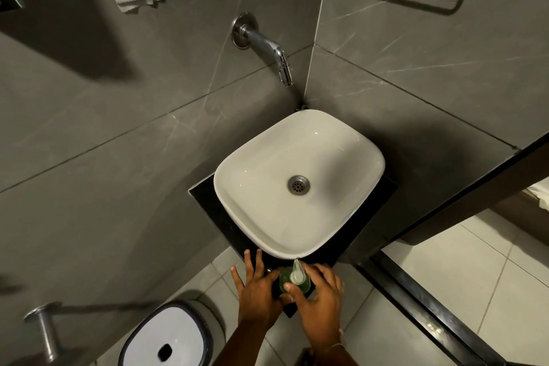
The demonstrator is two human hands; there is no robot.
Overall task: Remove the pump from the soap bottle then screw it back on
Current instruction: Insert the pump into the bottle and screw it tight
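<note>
A small green soap bottle point(285, 278) with a white pump point(297, 274) stands on the front corner of the black counter point(205, 197), just before the sink. The pump sits on the bottle, its nozzle pointing toward the sink. My right hand point(319, 297) wraps the bottle from the right, thumb pressed on its front below the pump head. My left hand point(255, 287) lies at the bottle's left with fingers spread over the counter edge and the thumb by the bottle's side. Whether that thumb touches it is unclear.
A white square sink point(237, 217) fills the counter, under a chrome wall tap point(276, 53). A white-lidded bin point(166, 339) stands on the floor at lower left, beside a metal holder point(44, 327). A dark door frame point(430, 321) runs along the right.
</note>
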